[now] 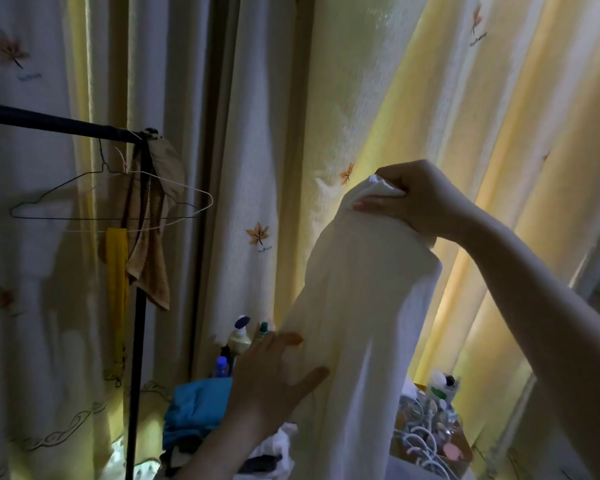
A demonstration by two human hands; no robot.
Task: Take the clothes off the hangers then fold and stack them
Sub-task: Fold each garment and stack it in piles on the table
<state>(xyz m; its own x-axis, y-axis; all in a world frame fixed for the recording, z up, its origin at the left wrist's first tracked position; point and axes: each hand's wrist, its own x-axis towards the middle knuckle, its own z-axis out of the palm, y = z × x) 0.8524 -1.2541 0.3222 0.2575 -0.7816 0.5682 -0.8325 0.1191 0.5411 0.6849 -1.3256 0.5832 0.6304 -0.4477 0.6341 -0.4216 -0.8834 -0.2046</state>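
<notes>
**One white cloth up in your hands, ready to fold**

Your left hand (274,372) lies flat and open on the white cloth (361,323), low on its near side. Your right hand (416,199) is shut tight on its top edge, holding it up so it hangs down. It looks off its hanger, so folding comes next: bring the bottom up to the top. Beyond the cloth, to its left, two bare hangers (111,199) hang on the rack (56,124).
</notes>
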